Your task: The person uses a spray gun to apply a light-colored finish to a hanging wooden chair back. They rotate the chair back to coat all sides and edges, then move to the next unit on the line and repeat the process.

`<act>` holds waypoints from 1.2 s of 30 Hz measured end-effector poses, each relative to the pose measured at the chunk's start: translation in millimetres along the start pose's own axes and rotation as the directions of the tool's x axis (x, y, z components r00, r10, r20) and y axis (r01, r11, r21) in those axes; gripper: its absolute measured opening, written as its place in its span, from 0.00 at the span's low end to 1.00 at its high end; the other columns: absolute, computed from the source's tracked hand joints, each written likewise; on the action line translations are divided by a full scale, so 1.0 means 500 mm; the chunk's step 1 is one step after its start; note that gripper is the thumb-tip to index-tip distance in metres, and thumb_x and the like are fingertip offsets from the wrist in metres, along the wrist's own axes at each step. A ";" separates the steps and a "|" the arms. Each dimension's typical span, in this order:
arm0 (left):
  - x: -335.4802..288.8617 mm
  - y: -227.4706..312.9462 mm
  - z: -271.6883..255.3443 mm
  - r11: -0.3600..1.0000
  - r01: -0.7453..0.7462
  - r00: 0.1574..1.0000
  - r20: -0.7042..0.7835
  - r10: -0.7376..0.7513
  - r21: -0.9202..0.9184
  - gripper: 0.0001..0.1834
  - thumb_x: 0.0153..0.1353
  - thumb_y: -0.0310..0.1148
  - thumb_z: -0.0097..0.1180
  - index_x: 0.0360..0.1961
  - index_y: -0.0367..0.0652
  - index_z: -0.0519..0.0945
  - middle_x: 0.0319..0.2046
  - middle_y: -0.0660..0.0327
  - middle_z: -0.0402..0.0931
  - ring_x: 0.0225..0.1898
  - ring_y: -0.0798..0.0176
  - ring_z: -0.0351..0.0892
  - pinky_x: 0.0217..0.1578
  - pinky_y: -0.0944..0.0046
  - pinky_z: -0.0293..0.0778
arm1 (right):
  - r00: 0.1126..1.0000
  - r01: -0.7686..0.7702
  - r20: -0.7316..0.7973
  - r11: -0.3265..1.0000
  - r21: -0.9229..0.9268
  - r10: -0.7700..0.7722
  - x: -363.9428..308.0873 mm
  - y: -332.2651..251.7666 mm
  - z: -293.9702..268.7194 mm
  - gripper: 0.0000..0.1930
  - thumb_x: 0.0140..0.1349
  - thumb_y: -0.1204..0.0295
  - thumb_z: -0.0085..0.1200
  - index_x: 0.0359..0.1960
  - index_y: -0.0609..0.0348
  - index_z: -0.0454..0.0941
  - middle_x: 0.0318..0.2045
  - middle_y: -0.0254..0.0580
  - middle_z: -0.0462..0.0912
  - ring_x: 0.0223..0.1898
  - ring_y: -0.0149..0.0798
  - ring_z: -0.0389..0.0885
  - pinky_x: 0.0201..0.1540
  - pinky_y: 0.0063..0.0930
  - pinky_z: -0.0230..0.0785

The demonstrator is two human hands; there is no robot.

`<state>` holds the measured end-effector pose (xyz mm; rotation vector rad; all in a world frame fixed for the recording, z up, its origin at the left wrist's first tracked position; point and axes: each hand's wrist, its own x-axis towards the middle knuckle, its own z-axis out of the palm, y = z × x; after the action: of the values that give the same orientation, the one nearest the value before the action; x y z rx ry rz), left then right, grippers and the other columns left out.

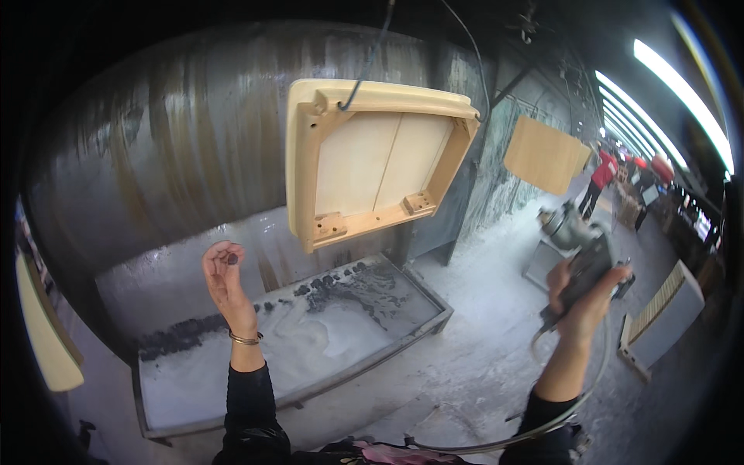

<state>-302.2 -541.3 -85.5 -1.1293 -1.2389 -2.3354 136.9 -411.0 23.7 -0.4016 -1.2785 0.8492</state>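
A pale wooden seat-like panel (358, 167) with a framed underside hangs tilted in front of me from hooked wires. My left hand (225, 267) is raised to the left of its lower corner, apart from it, with the fingers curled in. A small dark spot or object shows at those fingers; I cannot make out which. At the right, my right hand (580, 298) grips a spray gun (581, 260) by its dark body. The gun is blurred, and its rounded metal part points up and left. A thin hose (601, 360) trails from it down toward my lap.
Behind the panel stands a streaked metal wall (178, 132), with a trough (372, 368) of whitish foamy liquid below. Another wooden panel (542, 155) hangs farther right. A slatted piece (663, 322) leans at the right; a pale panel (50, 325) is far left. A person in red (601, 178) stands in the distance.
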 end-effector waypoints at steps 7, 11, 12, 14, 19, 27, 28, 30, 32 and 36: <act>-0.327 0.040 -0.149 0.943 0.333 0.920 0.213 -0.330 0.023 0.07 0.68 0.23 0.57 0.41 0.42 0.72 0.38 0.63 0.74 0.43 0.67 0.76 0.47 0.65 0.74 | 0.993 -0.026 -0.116 0.957 -0.291 -0.008 0.015 0.042 -0.054 0.34 0.78 0.38 0.37 0.29 0.58 0.74 0.20 0.38 0.77 0.15 0.24 0.68 0.13 0.19 0.51; -0.620 0.038 -0.336 0.712 0.688 0.713 0.050 -0.699 0.142 0.08 0.64 0.19 0.60 0.37 0.42 0.73 0.36 0.65 0.76 0.40 0.71 0.76 0.44 0.69 0.74 | 0.994 -0.049 -0.110 0.939 -0.340 0.012 -0.001 0.015 -0.062 0.35 0.77 0.37 0.36 0.31 0.60 0.73 0.19 0.38 0.76 0.16 0.25 0.69 0.13 0.19 0.50; -0.685 0.050 -0.377 0.587 0.799 0.598 -0.067 -0.799 0.134 0.08 0.63 0.19 0.61 0.35 0.41 0.74 0.35 0.65 0.76 0.38 0.71 0.76 0.43 0.69 0.74 | 0.994 -0.062 -0.099 0.955 -0.291 0.034 -0.018 0.005 -0.061 0.36 0.77 0.37 0.36 0.31 0.61 0.73 0.19 0.38 0.76 0.16 0.26 0.69 0.13 0.19 0.50; -0.770 0.073 -0.452 0.506 0.784 0.570 -0.096 -0.816 0.359 0.06 0.61 0.20 0.62 0.35 0.40 0.77 0.34 0.63 0.78 0.36 0.70 0.78 0.40 0.67 0.76 | 0.991 -0.122 0.039 0.980 -0.157 0.129 -0.069 -0.010 -0.058 0.36 0.75 0.34 0.34 0.34 0.59 0.72 0.20 0.38 0.75 0.17 0.28 0.69 0.12 0.20 0.49; -0.816 0.079 -0.515 0.485 0.810 0.540 -0.097 -0.836 0.330 0.10 0.60 0.21 0.63 0.43 0.38 0.82 0.36 0.61 0.80 0.36 0.67 0.81 0.38 0.65 0.78 | 0.955 -0.240 0.136 0.957 -0.163 0.263 -0.085 -0.001 -0.034 0.36 0.75 0.33 0.35 0.36 0.58 0.74 0.19 0.37 0.75 0.17 0.27 0.71 0.12 0.21 0.50; -0.707 0.011 -0.524 0.569 0.778 0.586 0.020 -0.810 0.266 0.13 0.63 0.22 0.63 0.49 0.39 0.81 0.39 0.60 0.82 0.35 0.68 0.82 0.38 0.66 0.78 | 0.980 -0.143 0.010 0.740 -0.657 0.199 -0.040 0.056 0.062 0.35 0.75 0.40 0.47 0.21 0.59 0.78 0.14 0.32 0.75 0.16 0.26 0.71 0.17 0.26 0.57; -0.693 -0.007 -0.529 0.550 0.789 0.565 0.029 -0.825 0.276 0.13 0.63 0.23 0.63 0.49 0.39 0.81 0.39 0.59 0.82 0.36 0.68 0.82 0.38 0.66 0.78 | 0.956 -0.196 0.080 0.821 -0.536 0.281 -0.053 0.063 0.085 0.32 0.76 0.40 0.45 0.27 0.58 0.77 0.15 0.33 0.75 0.16 0.26 0.72 0.15 0.24 0.55; -0.669 -0.047 -0.541 0.521 0.803 0.527 0.063 -0.847 0.290 0.13 0.63 0.23 0.63 0.49 0.39 0.81 0.40 0.59 0.82 0.36 0.67 0.82 0.39 0.66 0.78 | 0.887 -0.335 0.157 0.840 -0.428 0.434 -0.061 0.079 0.136 0.29 0.76 0.40 0.42 0.36 0.55 0.76 0.17 0.34 0.76 0.17 0.26 0.74 0.13 0.20 0.52; -0.641 -0.097 -0.566 0.522 0.804 0.511 0.118 -0.852 0.285 0.13 0.63 0.23 0.63 0.49 0.39 0.81 0.40 0.59 0.82 0.38 0.67 0.82 0.40 0.66 0.78 | 0.853 -0.337 0.189 0.791 -0.511 0.486 -0.046 0.098 0.183 0.30 0.75 0.40 0.45 0.35 0.58 0.78 0.18 0.37 0.78 0.20 0.29 0.77 0.16 0.25 0.60; -0.605 -0.202 -0.626 0.537 0.802 0.516 0.148 -0.844 0.263 0.12 0.63 0.24 0.63 0.47 0.38 0.81 0.41 0.58 0.82 0.39 0.66 0.82 0.40 0.65 0.79 | 0.946 -0.013 0.082 0.290 -0.957 0.312 -0.001 0.125 0.239 0.36 0.66 0.36 0.57 0.46 0.64 0.88 0.21 0.53 0.83 0.24 0.49 0.83 0.39 0.42 0.77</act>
<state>-317.7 -764.2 -472.4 -0.8915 -2.4856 -2.6361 3.5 -393.1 12.9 -1.4723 -1.9547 0.1565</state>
